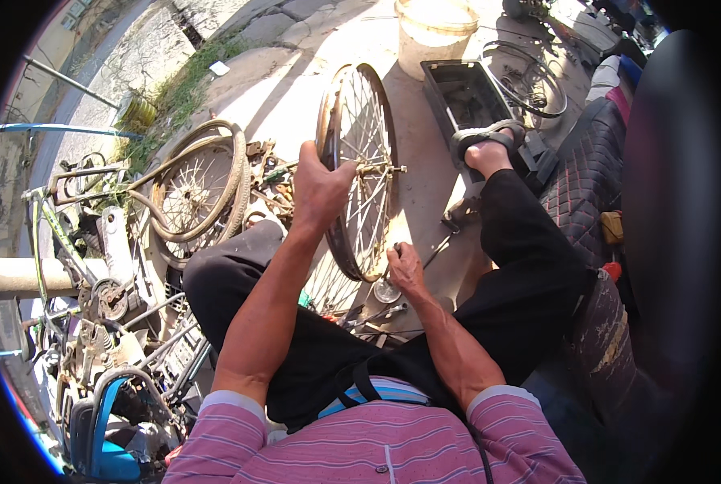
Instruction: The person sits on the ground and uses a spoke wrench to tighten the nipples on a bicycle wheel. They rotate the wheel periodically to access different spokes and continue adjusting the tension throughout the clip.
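A spoked bicycle wheel (388, 105) stands upright between my legs, its rim brown and worn. My left hand (321, 187) is closed on the left side of the wheel, with the thumb reaching toward the hub. The threaded axle (399, 169) sticks out to the right of the spokes. Close to the lower right of the rim, my right hand (406, 269) has its fingers pinched together. What they hold, if anything, is too small to make out. Just below that hand lies a small round metal piece (387, 291).
Another wheel with a loose tyre (235, 173) lies at the left, above a heap of metal parts and frames (110, 298). A whitish bucket (437, 36) and a black crate (457, 68) stand ahead. A quilted dark seat (586, 169) borders the right side, near my sandalled foot (489, 153).
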Demonstrator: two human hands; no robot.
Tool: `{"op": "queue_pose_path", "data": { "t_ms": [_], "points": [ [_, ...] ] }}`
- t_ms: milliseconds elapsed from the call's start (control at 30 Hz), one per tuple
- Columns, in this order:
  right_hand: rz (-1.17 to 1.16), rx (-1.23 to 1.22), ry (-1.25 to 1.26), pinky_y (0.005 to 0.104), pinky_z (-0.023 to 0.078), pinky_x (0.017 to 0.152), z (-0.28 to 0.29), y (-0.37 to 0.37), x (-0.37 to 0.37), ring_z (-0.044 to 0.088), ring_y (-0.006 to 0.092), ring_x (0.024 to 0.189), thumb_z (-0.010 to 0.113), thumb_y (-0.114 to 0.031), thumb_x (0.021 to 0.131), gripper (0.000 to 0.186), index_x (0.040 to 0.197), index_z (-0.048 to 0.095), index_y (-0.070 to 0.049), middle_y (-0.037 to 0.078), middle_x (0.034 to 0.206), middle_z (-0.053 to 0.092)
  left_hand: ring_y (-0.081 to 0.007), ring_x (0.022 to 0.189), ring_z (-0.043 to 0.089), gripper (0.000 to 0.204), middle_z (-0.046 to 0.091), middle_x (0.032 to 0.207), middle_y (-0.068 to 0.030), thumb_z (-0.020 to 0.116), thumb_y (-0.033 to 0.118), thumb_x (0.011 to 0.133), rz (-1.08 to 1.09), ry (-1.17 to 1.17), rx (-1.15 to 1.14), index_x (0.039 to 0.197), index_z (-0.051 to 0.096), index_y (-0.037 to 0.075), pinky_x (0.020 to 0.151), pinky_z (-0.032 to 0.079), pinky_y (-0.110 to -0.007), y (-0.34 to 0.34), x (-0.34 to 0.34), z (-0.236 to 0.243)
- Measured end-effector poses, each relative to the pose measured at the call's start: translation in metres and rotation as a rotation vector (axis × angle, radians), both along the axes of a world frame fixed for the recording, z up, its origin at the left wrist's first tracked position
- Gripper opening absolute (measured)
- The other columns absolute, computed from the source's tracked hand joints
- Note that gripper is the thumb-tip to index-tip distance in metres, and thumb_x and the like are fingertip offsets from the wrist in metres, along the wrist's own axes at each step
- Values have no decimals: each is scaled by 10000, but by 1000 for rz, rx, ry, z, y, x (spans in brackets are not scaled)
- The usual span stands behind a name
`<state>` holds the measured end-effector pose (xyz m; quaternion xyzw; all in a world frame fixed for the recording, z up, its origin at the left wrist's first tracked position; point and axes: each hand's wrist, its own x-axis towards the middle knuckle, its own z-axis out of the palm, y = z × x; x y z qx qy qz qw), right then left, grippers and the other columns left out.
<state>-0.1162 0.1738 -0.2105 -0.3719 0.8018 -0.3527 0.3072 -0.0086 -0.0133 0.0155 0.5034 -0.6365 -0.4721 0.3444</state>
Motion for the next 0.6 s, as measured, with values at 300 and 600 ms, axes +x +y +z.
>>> {"op": "queue_pose_path", "data": {
  "t_ms": [300, 600],
  "points": [
    [205, 338, -370, 369, 523, 713, -14, -10, 3, 657, 202, 738, 741, -290, 777, 338, 906, 710, 20, 124, 773, 694, -164, 726, 578, 313, 593, 840, -83, 715, 127, 842, 25, 8, -25, 1045, 520, -9, 677, 498, -340, 9, -3, 8],
    [409, 363, -308, 409, 516, 676, -43, -17, -3, 629, 243, 690, 739, -311, 790, 377, 922, 736, 41, 198, 791, 707, -171, 782, 601, 312, 611, 893, -90, 729, 128, 856, -20, 19, -56, 1067, 548, -12, 743, 513, -340, 17, -8, 6]
  ]
}}
